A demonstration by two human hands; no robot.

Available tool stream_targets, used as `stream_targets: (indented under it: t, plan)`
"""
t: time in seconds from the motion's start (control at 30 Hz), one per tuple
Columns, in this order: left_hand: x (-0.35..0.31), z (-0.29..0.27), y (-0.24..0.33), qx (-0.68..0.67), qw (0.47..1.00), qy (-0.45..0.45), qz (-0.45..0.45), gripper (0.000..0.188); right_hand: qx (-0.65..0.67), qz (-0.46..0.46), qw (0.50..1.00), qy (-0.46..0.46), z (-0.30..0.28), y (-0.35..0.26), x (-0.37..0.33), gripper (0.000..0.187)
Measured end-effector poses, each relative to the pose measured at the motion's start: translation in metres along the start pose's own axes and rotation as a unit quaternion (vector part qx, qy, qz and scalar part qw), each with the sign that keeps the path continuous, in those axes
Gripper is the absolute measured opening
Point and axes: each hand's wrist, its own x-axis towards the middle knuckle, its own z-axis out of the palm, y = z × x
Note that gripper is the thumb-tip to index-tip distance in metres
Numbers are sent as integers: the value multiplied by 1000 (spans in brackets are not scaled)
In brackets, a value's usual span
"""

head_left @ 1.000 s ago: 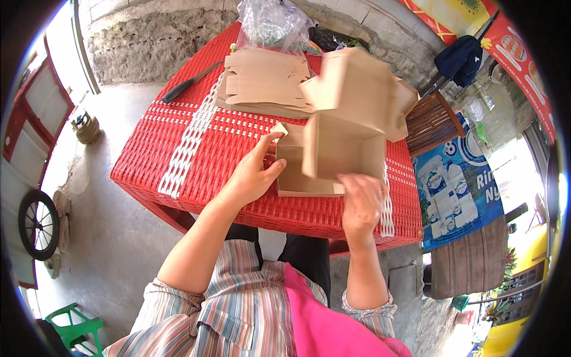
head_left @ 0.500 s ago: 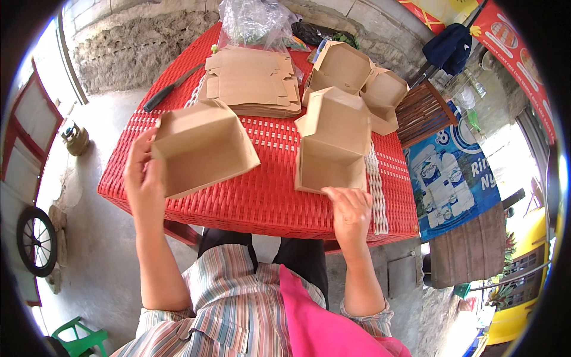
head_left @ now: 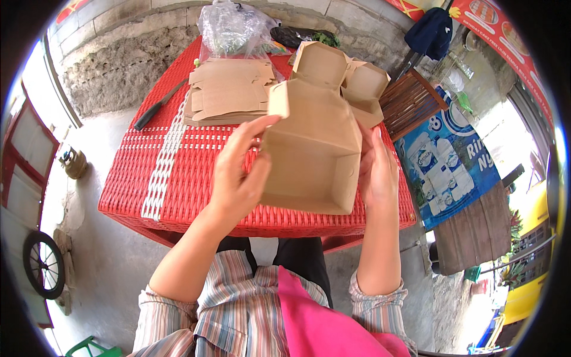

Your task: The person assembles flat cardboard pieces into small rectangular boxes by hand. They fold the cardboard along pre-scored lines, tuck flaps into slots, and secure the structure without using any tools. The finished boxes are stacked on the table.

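Observation:
An open brown cardboard food box (head_left: 306, 178) is tilted toward me over the table's near edge, its lid raised at the back. My left hand (head_left: 237, 172) grips its left side, the index finger reaching up to the lid's side flap and the thumb lower down. Along the right wall lies my right hand (head_left: 379, 172), some of its fingers hidden behind the box. Two more open boxes, a middle one (head_left: 321, 62) and a right one (head_left: 366, 86), stand behind it. Whether another box sits inside or under the held one, I cannot tell.
A stack of flat cardboard blanks (head_left: 229, 92) lies on the red woven table (head_left: 125, 184), with a dark-handled knife (head_left: 156, 110) to its left. Farther back are a clear plastic bag (head_left: 232, 30) and a black bag (head_left: 294, 35). A wooden chair (head_left: 413, 104) stands at right.
My left hand has brought its box from the left to the right, over where the front box stood. My right hand has risen from that box's front edge to the right side.

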Motion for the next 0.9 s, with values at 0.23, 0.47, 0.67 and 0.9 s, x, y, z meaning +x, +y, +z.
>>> stream_targets:
  t: [0.23, 0.47, 0.67, 0.9]
  plan:
    - [65, 40, 5, -162, 982, -12, -94, 19, -13, -58, 998, 16, -26, -20, 53, 40]
    - [94, 33, -34, -109, 982, -67, -137, 15, -175, -119, 975, 67, -38, 3, 80, 42]
    - [81, 19, -41, -65, 976, -88, -190, 21, -193, -127, 970, 76, -21, 29, 64, 37]
    - [68, 24, -60, -46, 974, -92, -202, 18, -228, -122, 962, 85, -23, 36, 59, 40]
